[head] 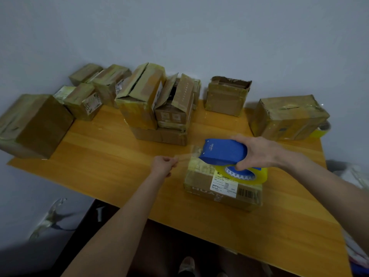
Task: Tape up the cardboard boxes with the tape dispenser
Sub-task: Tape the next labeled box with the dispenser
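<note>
- Right hand [257, 152] grips the blue tape dispenser [223, 152] over the near box [219, 188], at the counter's [111, 156] 4 o'clock, likely to lay a strip
- Left hand [163, 164] pinches the free tape end [184, 157], drawn out toward 9 o'clock, probably for tension
</note>
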`<action>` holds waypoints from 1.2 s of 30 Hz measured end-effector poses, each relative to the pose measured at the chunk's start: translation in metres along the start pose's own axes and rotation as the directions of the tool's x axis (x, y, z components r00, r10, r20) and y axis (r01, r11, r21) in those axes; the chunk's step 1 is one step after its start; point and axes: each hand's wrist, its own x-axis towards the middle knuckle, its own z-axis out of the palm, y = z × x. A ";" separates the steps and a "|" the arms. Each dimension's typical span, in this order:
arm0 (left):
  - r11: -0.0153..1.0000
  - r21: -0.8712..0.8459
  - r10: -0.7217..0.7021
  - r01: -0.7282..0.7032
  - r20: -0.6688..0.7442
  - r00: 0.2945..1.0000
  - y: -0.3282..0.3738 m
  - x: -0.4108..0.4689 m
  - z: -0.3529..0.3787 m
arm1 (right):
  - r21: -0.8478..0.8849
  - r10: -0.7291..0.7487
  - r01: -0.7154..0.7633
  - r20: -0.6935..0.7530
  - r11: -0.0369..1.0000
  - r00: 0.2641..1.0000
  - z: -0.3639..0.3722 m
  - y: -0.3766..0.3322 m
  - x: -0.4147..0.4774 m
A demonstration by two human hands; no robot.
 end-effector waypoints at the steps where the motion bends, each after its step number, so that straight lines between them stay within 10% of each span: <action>1: 1.000 0.009 -0.006 0.006 0.004 1.000 -0.003 0.002 0.004 | 0.002 0.001 -0.001 -0.001 1.000 1.000 0.002 0.001 0.000; 6: 0.997 0.069 0.034 -0.035 0.015 0.999 -0.012 0.008 0.025 | 0.035 0.022 -0.022 -0.010 0.999 1.000 0.003 0.002 0.000; 12: 0.786 0.613 0.028 -0.085 0.101 0.994 -0.026 0.011 0.031 | 0.035 0.033 -0.032 -0.026 0.999 0.999 0.006 0.003 -0.002; 16: 0.754 0.556 0.421 -0.350 -0.001 0.907 -0.020 -0.013 0.023 | 0.024 0.021 -0.020 -0.043 1.000 0.999 0.005 0.003 0.002; 19: 0.555 0.540 0.636 -0.633 0.215 0.741 -0.009 -0.041 0.037 | 0.017 0.003 -0.002 -0.037 1.000 0.999 0.004 0.002 0.003; 25: 0.327 0.672 0.442 -0.665 0.513 0.736 -0.026 -0.046 0.044 | -0.042 -0.004 0.001 -0.075 0.999 0.997 0.004 -0.001 -0.003; 36: 0.068 0.784 0.338 -0.617 0.564 0.754 -0.027 -0.038 0.043 | -0.079 0.035 -0.034 0.012 0.996 0.999 -0.004 0.027 -0.028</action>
